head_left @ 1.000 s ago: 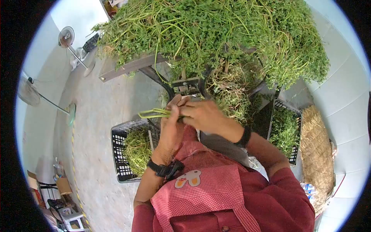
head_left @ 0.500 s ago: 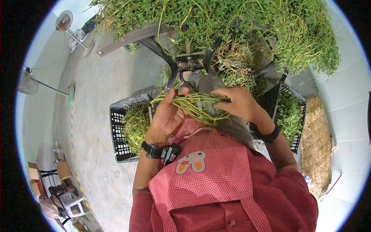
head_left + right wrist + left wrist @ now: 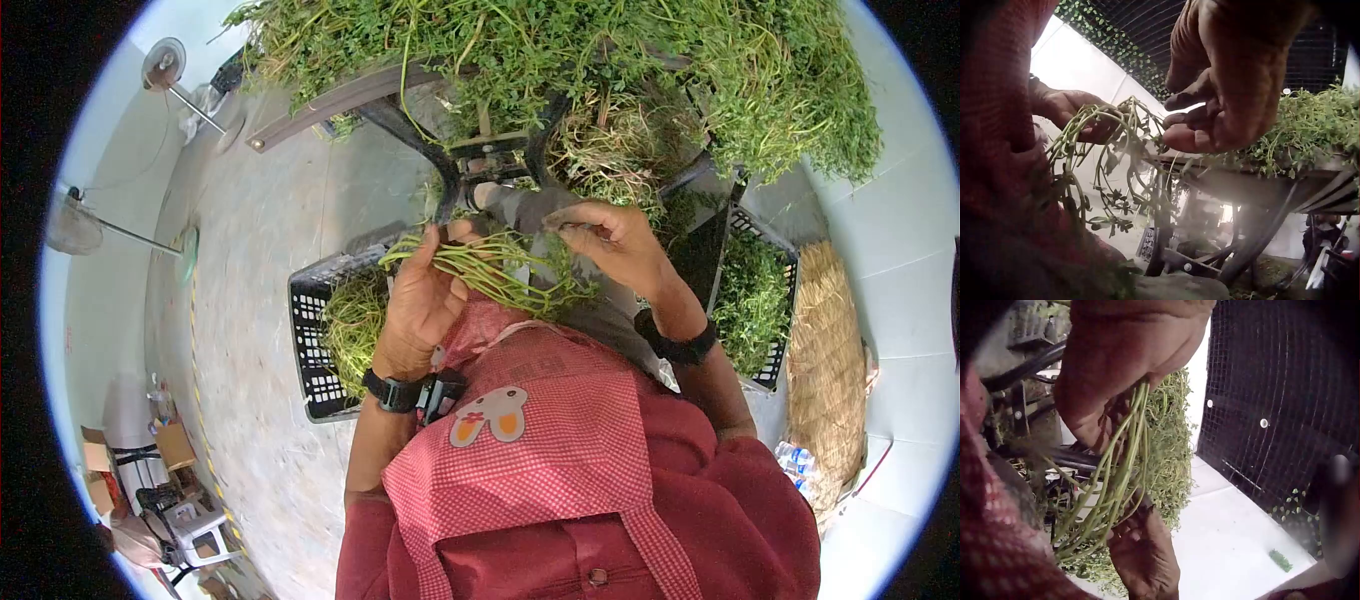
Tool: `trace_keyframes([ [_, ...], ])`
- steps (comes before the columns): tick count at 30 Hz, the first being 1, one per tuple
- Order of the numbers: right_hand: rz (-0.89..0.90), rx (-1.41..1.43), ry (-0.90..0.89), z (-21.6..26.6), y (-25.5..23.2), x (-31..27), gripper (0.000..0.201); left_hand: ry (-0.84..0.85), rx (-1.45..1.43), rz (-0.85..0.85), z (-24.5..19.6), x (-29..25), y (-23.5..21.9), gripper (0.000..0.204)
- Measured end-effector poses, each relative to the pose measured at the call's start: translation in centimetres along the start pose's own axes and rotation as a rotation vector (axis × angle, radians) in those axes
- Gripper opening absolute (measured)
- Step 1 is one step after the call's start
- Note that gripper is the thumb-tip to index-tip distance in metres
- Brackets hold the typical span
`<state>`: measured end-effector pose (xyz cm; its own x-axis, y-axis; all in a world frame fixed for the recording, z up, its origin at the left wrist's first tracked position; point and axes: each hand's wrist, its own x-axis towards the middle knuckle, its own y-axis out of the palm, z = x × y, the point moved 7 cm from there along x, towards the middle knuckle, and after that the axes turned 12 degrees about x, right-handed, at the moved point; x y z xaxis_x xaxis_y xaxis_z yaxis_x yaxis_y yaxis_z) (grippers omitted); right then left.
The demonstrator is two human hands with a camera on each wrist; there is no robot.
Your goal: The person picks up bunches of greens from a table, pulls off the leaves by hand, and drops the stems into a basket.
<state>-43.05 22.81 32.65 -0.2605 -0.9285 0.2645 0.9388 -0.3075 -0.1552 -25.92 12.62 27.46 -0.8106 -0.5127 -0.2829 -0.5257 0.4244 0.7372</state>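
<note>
My left hand (image 3: 427, 305) grips a loose bunch of leafy green stems (image 3: 500, 275) under its thumb, in front of the apron. The bare stem ends stick out to the left. The leafy tips droop to the right, with small rounded leaves (image 3: 1107, 222) plain in the right wrist view. Just above and right of those tips is my right hand (image 3: 625, 255), its fingers loosely bent with a gap to the thumb and nothing seen between them. In the left wrist view the stems (image 3: 1113, 475) run down from the left hand, and the right hand (image 3: 1146, 553) shows behind them.
A large heap of greens (image 3: 560, 60) covers the table ahead, its dark legs close to the hands. Black crates of greens stand left (image 3: 318, 385) and right (image 3: 775, 345). Drier stems (image 3: 610, 150) lie under the table. A rolled straw mat (image 3: 825, 370) stands far right.
The hands were together at the stems a second ago. They have since moved apart, the bunch now spreads between them in the left hand, and the right hand has drawn slightly up from its tips.
</note>
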Motion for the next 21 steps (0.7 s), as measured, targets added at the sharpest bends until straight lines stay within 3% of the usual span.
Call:
trace_keyframes([
  [3,0.021,0.023,0.085,-0.5,0.5,-0.4,0.021,0.031,0.024,-0.024,-0.2,0.1,-0.3,0.033],
  [11,0.045,-0.074,0.011,0.7,3.0,-0.8,0.028,0.003,0.146,-0.004,0.4,-0.3,-0.5,0.035],
  [13,0.07,-0.141,0.002,-0.1,3.4,-0.9,0.028,-0.008,0.153,0.112,0.4,-0.3,-0.1,0.036],
  [19,0.1,-0.151,0.126,-0.8,3.6,-1.3,0.024,0.014,0.255,0.007,0.7,-0.5,0.4,0.035],
  [21,-0.014,-0.231,-0.105,0.5,2.8,-0.6,0.021,0.04,0.301,-0.006,0.5,0.0,1.1,0.036],
])
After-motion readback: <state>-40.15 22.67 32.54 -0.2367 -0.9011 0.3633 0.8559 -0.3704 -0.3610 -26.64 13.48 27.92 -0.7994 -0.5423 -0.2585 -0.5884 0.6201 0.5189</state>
